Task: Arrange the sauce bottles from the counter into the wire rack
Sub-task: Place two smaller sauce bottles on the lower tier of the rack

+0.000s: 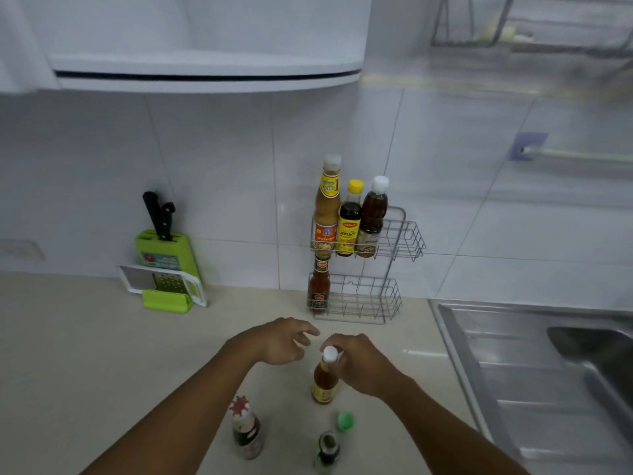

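Note:
A two-tier wire rack (pixel 400 234) stands against the tiled wall. Its upper tier holds three bottles: a tall tan one (pixel 327 214), a dark one with a yellow cap (pixel 349 224) and a brown one with a white cap (pixel 372 217). A red chili sauce bottle (pixel 319 286) sits at the left of the lower tier. On the counter, my right hand (pixel 359 365) grips the neck of an orange sauce bottle with a white cap (pixel 323 378). My left hand (pixel 281 341) hovers beside it, fingers apart. Nearer me stand a red-capped bottle (pixel 246 430) and an uncapped dark bottle (pixel 328 450), with a loose green cap (pixel 345 421) beside it.
A green knife block with a grater (pixel 164 269) stands at the back left of the beige counter (pixel 102 337). A steel sink (pixel 548 371) lies to the right. A white hood (pixel 205 70) hangs overhead, and a dish rack (pixel 534 29) is mounted at the upper right.

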